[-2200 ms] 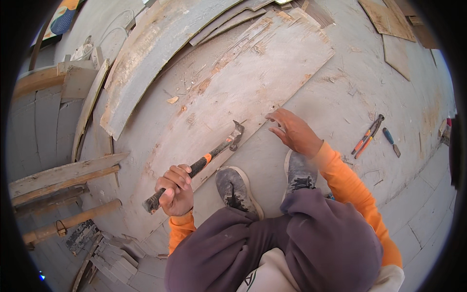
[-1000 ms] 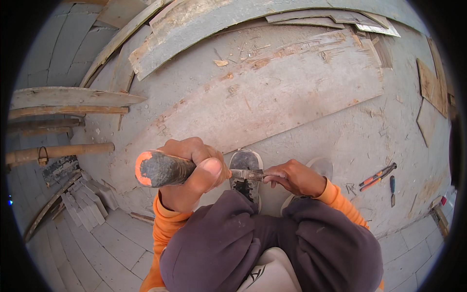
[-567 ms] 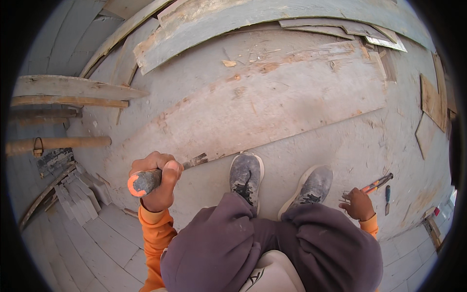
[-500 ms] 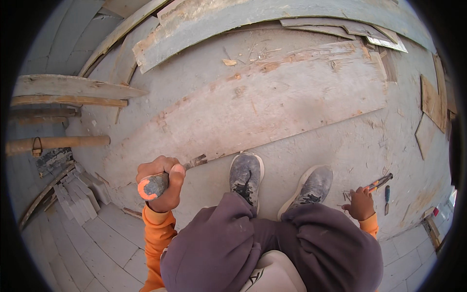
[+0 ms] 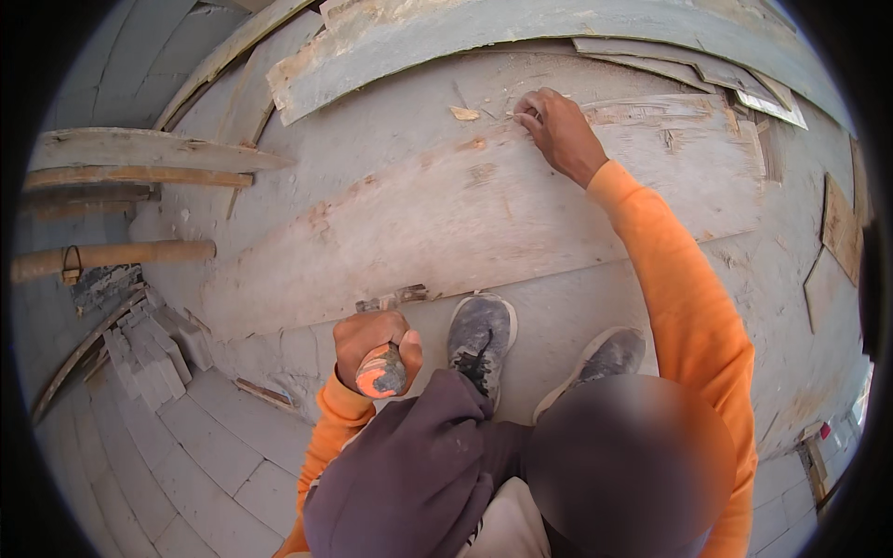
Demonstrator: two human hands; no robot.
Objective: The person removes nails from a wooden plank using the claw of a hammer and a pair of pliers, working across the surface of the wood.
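Observation:
My left hand (image 5: 374, 346) is wrapped round the handle of a hammer (image 5: 381, 372), whose grip end is orange and dark. The hammer's metal head lies over the near edge of a long, worn wooden board (image 5: 419, 223), left of my shoes. My right arm stretches across that board. At its far edge, my right hand (image 5: 558, 135) has thumb and fingers pinched together close to the wood. Whatever is between those fingertips is too small to name.
My shoes (image 5: 482, 335) stand by the board's near edge. Beyond it lie a long grey plank (image 5: 521, 33) and thin stacked board pieces (image 5: 670, 60). At left are timber pieces (image 5: 139, 177) and a round pole (image 5: 121, 259). Offcuts (image 5: 840, 228) lie at far right.
My right hand has swung from the floor tools at right up to the board's far edge. My left hand has shifted right with the hammer. My right arm now hides the pliers and thin-bladed tool.

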